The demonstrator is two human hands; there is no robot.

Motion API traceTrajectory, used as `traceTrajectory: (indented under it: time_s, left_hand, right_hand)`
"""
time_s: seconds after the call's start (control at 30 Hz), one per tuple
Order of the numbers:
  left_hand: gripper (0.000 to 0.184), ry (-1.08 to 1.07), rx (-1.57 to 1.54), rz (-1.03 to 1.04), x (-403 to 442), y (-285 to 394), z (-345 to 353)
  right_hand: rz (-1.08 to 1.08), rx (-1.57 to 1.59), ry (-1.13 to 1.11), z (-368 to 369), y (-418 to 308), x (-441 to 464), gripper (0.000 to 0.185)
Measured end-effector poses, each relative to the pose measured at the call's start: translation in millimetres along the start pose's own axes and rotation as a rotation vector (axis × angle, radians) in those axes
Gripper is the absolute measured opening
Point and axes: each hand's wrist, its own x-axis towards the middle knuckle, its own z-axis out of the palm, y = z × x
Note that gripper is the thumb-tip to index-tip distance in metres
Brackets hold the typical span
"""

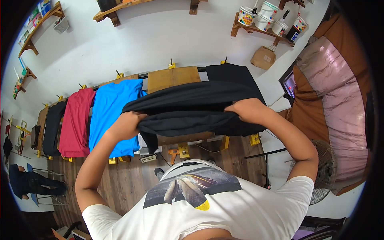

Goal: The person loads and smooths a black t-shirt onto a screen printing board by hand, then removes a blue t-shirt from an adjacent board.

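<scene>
A black T-shirt (188, 94) is stretched between my two hands, its opening spread into a dark gap. My left hand (127, 123) is closed on one edge, and a fold of cloth hangs below it. On the other side, my right hand (247, 109) grips the opposite edge. The shirt is held over a bare brown board (173, 79), hiding its middle. To the left, a blue T-shirt (114, 112) lies over a neighbouring board. Another black shirt (230, 74) covers the board at the right, partly hidden behind my right hand and the held shirt.
Farther left lie a red shirt (78, 124) and a dark shirt (54, 128). Shelves on the wall hold white tubs (264, 22). An orange heat gun (173, 155) sits below the boards. A fan (322, 172) stands right; another person (34, 182) is far left.
</scene>
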Motion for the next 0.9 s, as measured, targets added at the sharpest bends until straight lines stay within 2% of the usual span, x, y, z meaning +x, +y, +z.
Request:
traceTrajectory:
  time_s: [0.07, 0.13, 0.23, 0.3, 0.4, 0.47, 0.5, 0.57, 0.63, 0.67, 0.73, 0.83, 0.9]
  left_hand:
    - [0.040, 0.059, -0.276, 0.085, 1.9, -10.0, -9.4]
    - [0.036, 0.045, -0.340, 0.059, 1.2, -0.2, -25.4]
    - [0.033, 0.126, -0.500, -0.064, -1.5, 8.3, -31.4]
    - [0.036, -0.013, -0.630, -0.128, 1.4, 6.6, -32.2]
    - [0.035, -0.092, -0.516, -0.045, 0.2, 17.9, -48.1]
    - [0.033, -0.058, -0.439, 0.005, 0.6, 14.0, -41.6]
    - [0.031, -0.024, -0.359, 0.058, 0.9, 11.5, -37.6]
    - [0.028, -0.031, -0.372, 0.013, 1.8, 6.1, -30.0]
    - [0.024, -0.038, -0.380, -0.031, 3.1, 6.6, -29.7]
    - [0.023, -0.027, -0.410, -0.039, 4.4, 9.5, -31.2]
    - [0.022, -0.021, -0.442, -0.045, 6.7, 14.4, -33.3]
    - [0.020, -0.006, -0.465, 0.003, 9.9, 21.1, -39.2]
    - [0.014, -0.186, -0.474, -0.251, 10.0, 26.4, -49.5]
  right_hand:
    - [0.020, 0.043, -0.041, -5.3, -8.1, 3.2, 0.051]
    - [0.019, 0.056, -0.125, -10.3, -11.7, 6.0, 0.049]
    - [-0.051, 0.120, -0.012, 0.9, -1.4, 8.8, 0.045]
    - [-0.101, 0.192, -0.017, 5.2, 8.5, 13.5, 0.040]
    - [-0.212, 0.353, -0.034, -4.0, 9.6, 11.7, 0.037]
    - [-0.273, 0.443, -0.047, -10.4, 5.7, 8.1, 0.041]
    - [-0.242, 0.510, -0.039, -10.6, 3.2, 6.0, 0.046]
    - [-0.210, 0.579, -0.035, -7.3, -2.0, 4.0, 0.053]
    - [-0.022, 0.435, 0.027, -3.8, -8.4, 4.9, 0.049]
    - [-0.022, 0.438, 0.026, -0.8, -10.7, 6.7, 0.049]
    - [0.203, 0.336, 0.089, 10.6, -12.8, 11.3, 0.044]
    - [0.208, 0.252, 0.095, 31.4, 3.2, 16.2, 0.041]
    - [0.196, 0.204, 0.117, 36.2, 8.4, 13.5, 0.044]
